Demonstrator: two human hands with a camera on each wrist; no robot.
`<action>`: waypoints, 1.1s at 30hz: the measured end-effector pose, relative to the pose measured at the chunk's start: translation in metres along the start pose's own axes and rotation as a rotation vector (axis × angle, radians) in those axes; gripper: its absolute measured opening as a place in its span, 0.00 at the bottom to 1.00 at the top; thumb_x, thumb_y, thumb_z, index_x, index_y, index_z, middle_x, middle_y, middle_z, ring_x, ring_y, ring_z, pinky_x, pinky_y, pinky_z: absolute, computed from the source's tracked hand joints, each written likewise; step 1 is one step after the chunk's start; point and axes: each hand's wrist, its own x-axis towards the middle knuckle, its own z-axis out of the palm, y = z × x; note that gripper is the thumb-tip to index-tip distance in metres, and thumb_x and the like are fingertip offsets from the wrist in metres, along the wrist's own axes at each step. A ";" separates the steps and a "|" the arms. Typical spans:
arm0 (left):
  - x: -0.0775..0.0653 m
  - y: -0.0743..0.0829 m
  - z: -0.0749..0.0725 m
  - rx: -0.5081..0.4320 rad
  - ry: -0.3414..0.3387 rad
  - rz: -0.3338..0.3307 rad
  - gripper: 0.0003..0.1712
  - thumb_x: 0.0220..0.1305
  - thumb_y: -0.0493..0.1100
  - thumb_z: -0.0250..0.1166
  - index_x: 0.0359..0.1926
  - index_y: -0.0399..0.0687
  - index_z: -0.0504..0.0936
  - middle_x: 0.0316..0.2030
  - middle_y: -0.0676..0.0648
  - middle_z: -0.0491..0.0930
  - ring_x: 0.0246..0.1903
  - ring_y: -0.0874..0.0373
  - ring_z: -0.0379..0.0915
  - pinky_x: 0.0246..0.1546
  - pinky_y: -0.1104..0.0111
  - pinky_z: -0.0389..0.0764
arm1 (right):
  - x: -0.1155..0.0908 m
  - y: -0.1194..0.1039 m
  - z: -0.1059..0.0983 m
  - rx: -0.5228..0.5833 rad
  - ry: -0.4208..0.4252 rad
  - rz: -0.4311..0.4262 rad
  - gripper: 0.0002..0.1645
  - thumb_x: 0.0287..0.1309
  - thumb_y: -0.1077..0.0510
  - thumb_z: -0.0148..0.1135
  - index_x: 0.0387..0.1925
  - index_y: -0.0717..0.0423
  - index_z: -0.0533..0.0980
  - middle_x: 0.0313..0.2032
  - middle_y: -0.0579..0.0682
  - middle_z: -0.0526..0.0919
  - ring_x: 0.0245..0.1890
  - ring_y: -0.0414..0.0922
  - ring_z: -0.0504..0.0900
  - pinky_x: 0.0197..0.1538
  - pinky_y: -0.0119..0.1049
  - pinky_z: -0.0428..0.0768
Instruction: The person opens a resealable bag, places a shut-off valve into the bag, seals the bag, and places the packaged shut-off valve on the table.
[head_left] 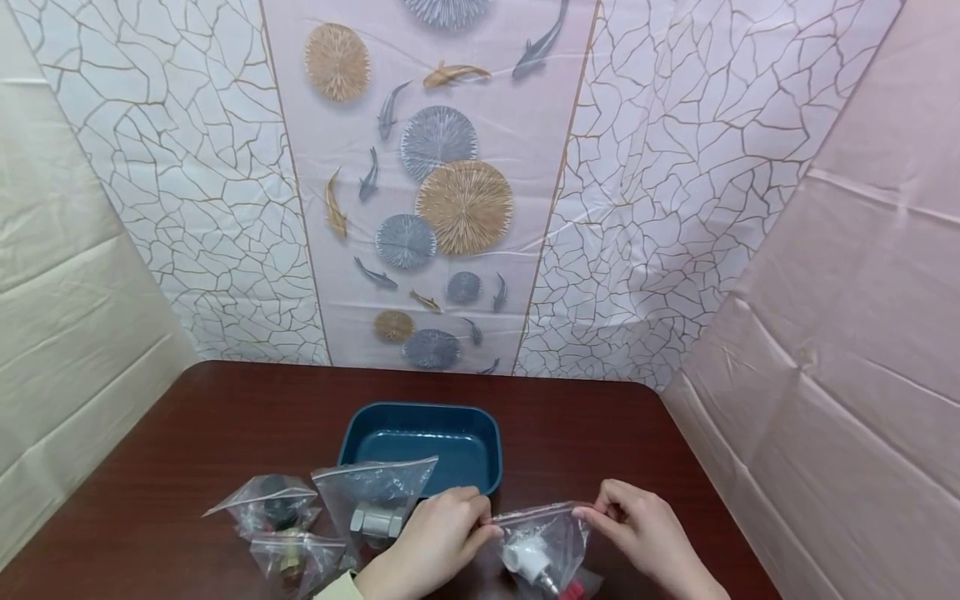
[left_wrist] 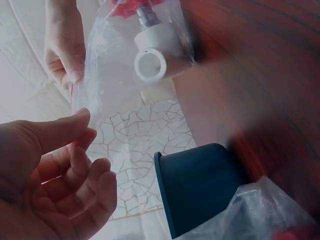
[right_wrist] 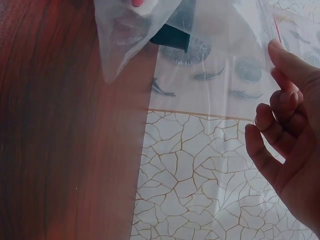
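Observation:
A clear zip bag (head_left: 558, 542) hangs between my two hands at the front of the table. Inside it lies a white plastic pipe valve (head_left: 527, 557) with a metal stem and a red handle (head_left: 572, 590). My left hand (head_left: 442, 537) pinches one top corner of the bag between thumb and index finger. The opposite top corner is pinched by my right hand (head_left: 645, 533). In the left wrist view the valve's round white opening (left_wrist: 151, 65) faces the camera. The right wrist view shows the bag's edge at my right fingertips (right_wrist: 276, 49), with the valve mostly out of frame.
Behind my left hand stands a dark teal tray (head_left: 487, 425). To the left are several zip bags: one with a grey hex fitting (head_left: 377, 522), one with a dark part (head_left: 280, 504), one with a brass-coloured part (head_left: 290, 557). Patterned cloth (head_left: 660, 208) hangs beyond the table.

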 end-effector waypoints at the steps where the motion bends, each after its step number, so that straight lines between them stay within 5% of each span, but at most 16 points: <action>1: 0.000 0.000 -0.001 -0.009 -0.012 -0.014 0.14 0.58 0.54 0.64 0.21 0.59 0.72 0.20 0.64 0.61 0.20 0.71 0.58 0.17 0.78 0.62 | 0.000 -0.001 0.001 0.010 0.007 -0.006 0.22 0.42 0.51 0.74 0.19 0.34 0.64 0.19 0.27 0.59 0.17 0.27 0.59 0.20 0.18 0.58; 7: -0.002 -0.002 -0.004 -0.057 -0.079 -0.072 0.09 0.58 0.51 0.65 0.25 0.58 0.76 0.22 0.63 0.64 0.20 0.72 0.60 0.18 0.77 0.64 | 0.003 -0.006 0.006 0.093 0.002 -0.025 0.18 0.44 0.52 0.73 0.22 0.34 0.69 0.22 0.28 0.66 0.20 0.30 0.67 0.24 0.18 0.64; 16: -0.001 0.004 -0.020 -0.095 -0.022 -0.036 0.04 0.60 0.44 0.65 0.28 0.56 0.79 0.24 0.63 0.65 0.21 0.72 0.61 0.19 0.78 0.65 | 0.009 -0.020 0.016 0.256 -0.116 -0.053 0.11 0.51 0.55 0.69 0.31 0.37 0.74 0.27 0.31 0.72 0.26 0.31 0.72 0.28 0.27 0.74; 21: -0.005 0.008 -0.039 -0.109 0.026 -0.007 0.03 0.61 0.46 0.63 0.30 0.57 0.79 0.25 0.64 0.66 0.21 0.72 0.61 0.21 0.78 0.66 | 0.015 -0.029 0.014 0.261 -0.101 -0.072 0.10 0.52 0.56 0.68 0.32 0.39 0.75 0.28 0.32 0.73 0.27 0.31 0.73 0.28 0.28 0.75; 25: -0.001 0.003 -0.075 -0.038 0.180 0.046 0.03 0.59 0.46 0.65 0.30 0.57 0.79 0.27 0.64 0.70 0.25 0.71 0.66 0.25 0.76 0.70 | 0.030 -0.034 0.003 0.237 -0.003 -0.110 0.12 0.49 0.61 0.70 0.32 0.42 0.77 0.28 0.34 0.75 0.27 0.31 0.74 0.30 0.23 0.73; 28: 0.008 -0.005 -0.116 0.039 0.321 0.051 0.03 0.57 0.46 0.67 0.30 0.56 0.79 0.29 0.63 0.73 0.27 0.69 0.69 0.28 0.74 0.72 | 0.053 -0.038 -0.010 0.208 0.117 -0.139 0.14 0.44 0.65 0.72 0.32 0.45 0.78 0.28 0.35 0.77 0.27 0.32 0.74 0.32 0.22 0.72; 33: 0.021 -0.017 -0.179 0.128 0.461 0.028 0.03 0.58 0.45 0.66 0.33 0.54 0.80 0.31 0.60 0.75 0.25 0.68 0.68 0.24 0.72 0.71 | 0.100 -0.053 -0.035 0.154 0.324 -0.151 0.12 0.43 0.65 0.72 0.32 0.50 0.80 0.27 0.38 0.78 0.28 0.36 0.74 0.34 0.25 0.70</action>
